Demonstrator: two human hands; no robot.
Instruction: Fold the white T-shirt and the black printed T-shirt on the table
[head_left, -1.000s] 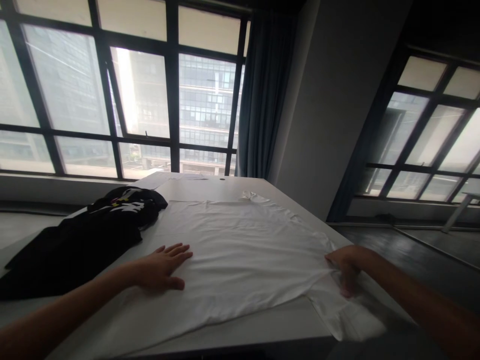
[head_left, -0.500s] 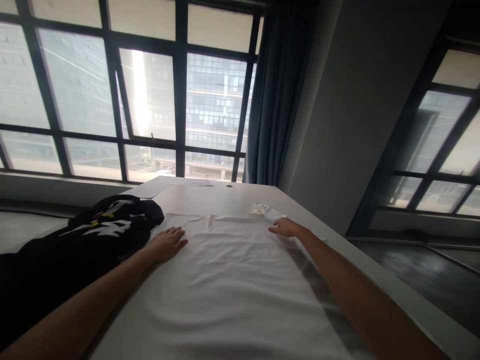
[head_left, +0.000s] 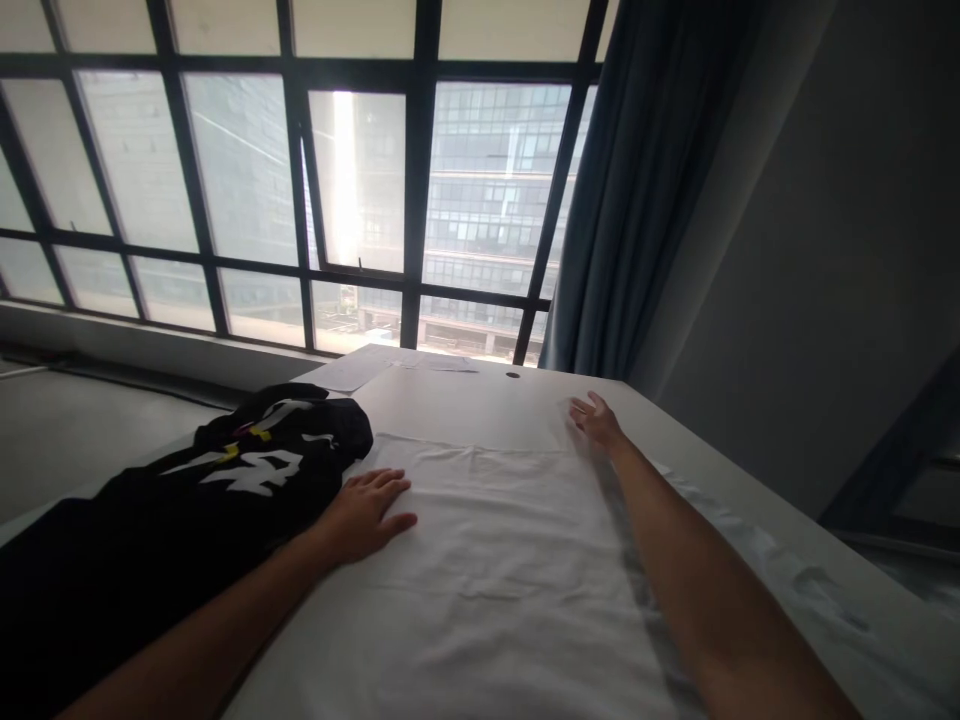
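Note:
A smooth white cloth, perhaps a shirt, lies spread over the table with light wrinkles and a straight far edge. My left hand rests flat on its left side, fingers stretched and thumb apart. Just past the far right corner, my right hand is raised over the table with fingers apart and slightly blurred; nothing shows in it. To the right of my right forearm lie more loose white folds.
A black garment with white and yellow print is heaped along the left side. Papers lie on the far end of the white table, near a dark round hole. Beyond stand windows and a blue curtain.
My right hand has moved away from the cloth's far right corner, up and outward. The crumpled white part there has gone, and white folds now show right of my forearm. The view has turned left.

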